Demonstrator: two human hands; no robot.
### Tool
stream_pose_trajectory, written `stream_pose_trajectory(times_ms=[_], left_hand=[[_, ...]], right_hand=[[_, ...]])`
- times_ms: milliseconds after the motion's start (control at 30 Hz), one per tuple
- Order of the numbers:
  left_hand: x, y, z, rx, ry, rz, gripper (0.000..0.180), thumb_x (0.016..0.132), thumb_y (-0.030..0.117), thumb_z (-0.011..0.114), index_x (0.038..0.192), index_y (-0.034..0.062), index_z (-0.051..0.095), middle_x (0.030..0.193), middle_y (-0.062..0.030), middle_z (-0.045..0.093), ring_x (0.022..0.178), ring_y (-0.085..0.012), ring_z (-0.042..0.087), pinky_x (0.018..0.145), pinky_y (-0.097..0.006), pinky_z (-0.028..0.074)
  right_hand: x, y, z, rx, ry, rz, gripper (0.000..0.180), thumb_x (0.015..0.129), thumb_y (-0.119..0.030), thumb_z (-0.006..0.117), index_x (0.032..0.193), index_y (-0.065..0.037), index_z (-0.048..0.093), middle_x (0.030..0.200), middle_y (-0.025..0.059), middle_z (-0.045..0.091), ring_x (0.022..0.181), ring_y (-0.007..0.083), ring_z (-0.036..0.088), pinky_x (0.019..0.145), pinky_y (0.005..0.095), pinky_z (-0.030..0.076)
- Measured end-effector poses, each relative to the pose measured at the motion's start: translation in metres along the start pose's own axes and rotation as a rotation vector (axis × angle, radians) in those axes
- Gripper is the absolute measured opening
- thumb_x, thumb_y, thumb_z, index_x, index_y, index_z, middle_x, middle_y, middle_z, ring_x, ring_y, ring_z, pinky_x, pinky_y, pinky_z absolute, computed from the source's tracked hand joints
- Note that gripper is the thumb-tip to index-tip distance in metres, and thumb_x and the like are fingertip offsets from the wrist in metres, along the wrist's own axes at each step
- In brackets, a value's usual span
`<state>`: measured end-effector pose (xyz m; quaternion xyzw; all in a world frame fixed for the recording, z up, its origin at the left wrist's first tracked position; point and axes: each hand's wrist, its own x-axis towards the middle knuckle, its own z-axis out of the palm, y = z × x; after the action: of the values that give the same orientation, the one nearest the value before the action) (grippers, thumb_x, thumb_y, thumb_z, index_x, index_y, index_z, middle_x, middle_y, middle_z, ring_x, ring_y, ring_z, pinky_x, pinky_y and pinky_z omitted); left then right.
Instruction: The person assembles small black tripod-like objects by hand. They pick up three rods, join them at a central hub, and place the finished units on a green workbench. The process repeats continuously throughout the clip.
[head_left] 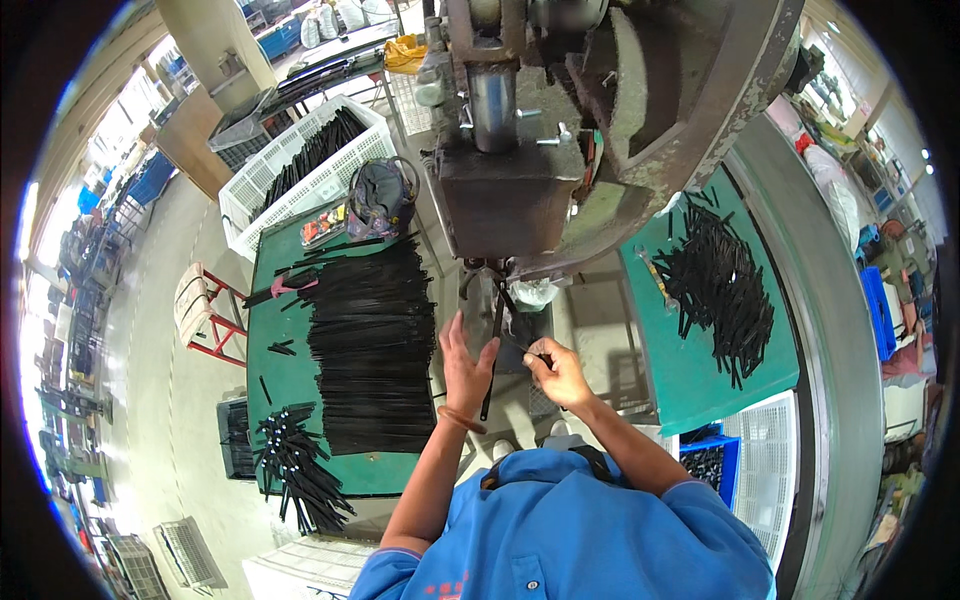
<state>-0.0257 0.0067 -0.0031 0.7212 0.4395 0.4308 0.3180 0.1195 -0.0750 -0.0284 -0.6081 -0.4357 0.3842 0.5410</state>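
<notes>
Blue shirt fills the lower edge, its hem cut off by the rim. Both forearms rise from it toward a grey press, whose top is out of frame. Left hand stands open, fingers straight, beside a thin black rod that runs up under the press — whether the palm touches it cannot be told. Right hand is closed, pinching a small dark piece by the rod; its shape is too small to make out. Left green desk carries a stacked sheet of black strips and a loose bundle near its front edge. Right desk holds a scattered heap — partly hidden by the press. A white crate of rods sits behind.
</notes>
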Motion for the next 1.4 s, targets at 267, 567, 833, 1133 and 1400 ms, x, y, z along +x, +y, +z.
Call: stream_pose_trajectory(times_ms=[267, 567, 833, 1133, 1400], left_hand=[[-0.018, 0.006, -0.035, -0.875, -0.621, -0.728, 0.026, 0.096, 0.022, 0.047, 0.111, 0.0011, 0.052, 0.084, -0.0101, 0.064, 0.060, -0.0120, 0.061, 0.055, -0.025, 0.051], [-0.014, 0.014, -0.037, -0.835, -0.638, -0.654, 0.027, 0.096, 0.021, 0.046, 0.110, -0.0014, 0.051, 0.084, -0.0115, 0.064, 0.060, -0.0132, 0.060, 0.054, -0.024, 0.050], [-0.014, 0.006, -0.033, -0.825, -0.639, -0.670, 0.024, 0.094, 0.019, 0.049, 0.107, -0.0011, 0.052, 0.084, -0.0126, 0.064, 0.058, -0.0150, 0.060, 0.052, -0.024, 0.050], [-0.011, 0.017, -0.039, -0.887, -0.657, -0.600, 0.030, 0.096, 0.023, 0.048, 0.121, 0.0054, 0.046, 0.101, -0.0061, 0.060, 0.076, -0.0137, 0.061, 0.065, -0.028, 0.052], [0.001, 0.006, 0.015, -0.990, -0.330, -0.653, 0.027, 0.098, 0.028, 0.045, 0.106, 0.0053, 0.058, 0.081, -0.0019, 0.060, 0.042, -0.0053, 0.038, 0.039, -0.021, 0.031]], right_hand=[[-0.005, -0.011, 0.013, 0.286, -0.012, 0.116, 0.005, 0.091, -0.006, 0.054, 0.088, -0.003, 0.051, 0.071, 0.0022, 0.056, 0.048, 0.0054, 0.044, 0.042, 0.0210, 0.034], [-0.005, -0.018, 0.008, 0.381, -0.024, 0.185, 0.007, 0.090, -0.008, 0.055, 0.088, -0.004, 0.050, 0.070, 0.0013, 0.054, 0.044, 0.0042, 0.041, 0.037, 0.0210, 0.030], [-0.005, -0.025, 0.008, 0.362, -0.045, 0.177, 0.006, 0.091, -0.006, 0.053, 0.088, -0.003, 0.049, 0.070, 0.0022, 0.053, 0.042, 0.0036, 0.037, 0.035, 0.0216, 0.024], [-0.035, -0.042, 0.004, 0.297, -0.077, 0.131, 0.005, 0.090, -0.006, 0.055, 0.088, -0.004, 0.050, 0.064, -0.0029, 0.048, 0.048, 0.0027, 0.041, 0.040, 0.0200, 0.030], [-0.065, -0.016, 0.001, 0.060, -0.127, 0.091, 0.005, 0.085, -0.004, 0.060, 0.084, 0.000, 0.057, 0.068, 0.0004, 0.055, 0.058, 0.0057, 0.048, 0.049, 0.0218, 0.038]])
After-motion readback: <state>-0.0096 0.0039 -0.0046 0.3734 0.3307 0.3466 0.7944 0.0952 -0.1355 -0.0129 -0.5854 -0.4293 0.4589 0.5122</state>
